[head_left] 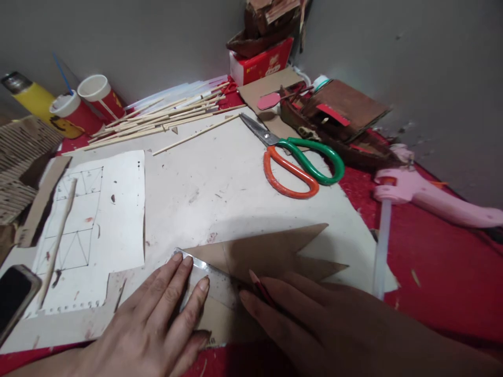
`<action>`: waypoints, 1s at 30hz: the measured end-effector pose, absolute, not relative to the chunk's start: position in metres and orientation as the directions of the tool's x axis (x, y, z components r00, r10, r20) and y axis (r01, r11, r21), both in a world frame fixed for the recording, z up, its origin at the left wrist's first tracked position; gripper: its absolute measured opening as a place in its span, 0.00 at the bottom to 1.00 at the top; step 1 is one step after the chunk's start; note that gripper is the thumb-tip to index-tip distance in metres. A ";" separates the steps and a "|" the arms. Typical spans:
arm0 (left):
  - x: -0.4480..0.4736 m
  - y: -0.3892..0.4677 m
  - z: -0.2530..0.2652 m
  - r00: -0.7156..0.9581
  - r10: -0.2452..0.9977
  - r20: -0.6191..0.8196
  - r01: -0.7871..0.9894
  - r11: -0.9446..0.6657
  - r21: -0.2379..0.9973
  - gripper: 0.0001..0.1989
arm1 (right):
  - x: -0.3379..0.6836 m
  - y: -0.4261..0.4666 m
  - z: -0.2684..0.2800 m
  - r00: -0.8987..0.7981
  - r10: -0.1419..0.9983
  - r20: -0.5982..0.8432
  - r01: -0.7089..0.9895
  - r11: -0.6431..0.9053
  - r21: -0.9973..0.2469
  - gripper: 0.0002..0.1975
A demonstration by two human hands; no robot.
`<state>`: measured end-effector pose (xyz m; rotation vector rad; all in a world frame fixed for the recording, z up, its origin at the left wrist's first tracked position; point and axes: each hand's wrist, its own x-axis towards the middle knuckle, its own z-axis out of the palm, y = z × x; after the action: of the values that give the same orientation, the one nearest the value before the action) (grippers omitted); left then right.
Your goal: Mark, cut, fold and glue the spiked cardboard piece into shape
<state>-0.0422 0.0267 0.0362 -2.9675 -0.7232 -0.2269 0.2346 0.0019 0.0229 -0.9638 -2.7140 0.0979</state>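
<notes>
My left hand [157, 314] lies with its fingers stretched out, pressing a clear ruler [202, 265] down onto a piece of brown cardboard [255, 251]. Jagged points are cut into the cardboard's right end. My right hand [298, 314] is closed around a dark red pencil [262, 289], whose wooden tip sits over the cardboard close to the ruler's edge. Part of the ruler is in shadow, and its right end is hard to make out near my right fingers. Beyond the cardboard lie scissors [271, 137] with one orange and one green handle, blades parted slightly.
A white board [188, 193] covers the red table [424, 272]. Left are a drawn paper sheet [126, 209] and phone [18, 293]. Wooden sticks [157, 120], paper cups [96, 91] and a yellow bottle [35, 102] stand behind. Right are a model boat [330, 125] and pink glue gun [436, 191].
</notes>
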 end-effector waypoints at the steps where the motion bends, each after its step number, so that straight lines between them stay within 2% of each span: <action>1: -0.042 0.026 0.036 0.879 0.447 0.166 0.460 -0.887 -0.043 0.19 | 0.234 0.002 0.023 -0.749 0.622 0.226 0.607 0.782 -0.141 0.19; 23: -0.041 0.028 0.039 0.868 0.451 0.209 0.468 -0.883 -0.037 0.15 | 0.231 -0.005 0.022 -0.749 0.627 0.213 0.603 0.779 -0.173 0.23; 30: -0.041 0.029 0.039 0.842 0.492 0.223 0.509 -0.860 -0.025 0.15 | 0.234 -0.001 0.022 -0.754 0.617 0.226 0.598 0.787 -0.153 0.23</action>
<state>-0.0410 0.0291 0.0390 -2.9342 -0.7993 -0.3219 0.2343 -0.0014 0.0216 -0.9411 -2.7143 0.1039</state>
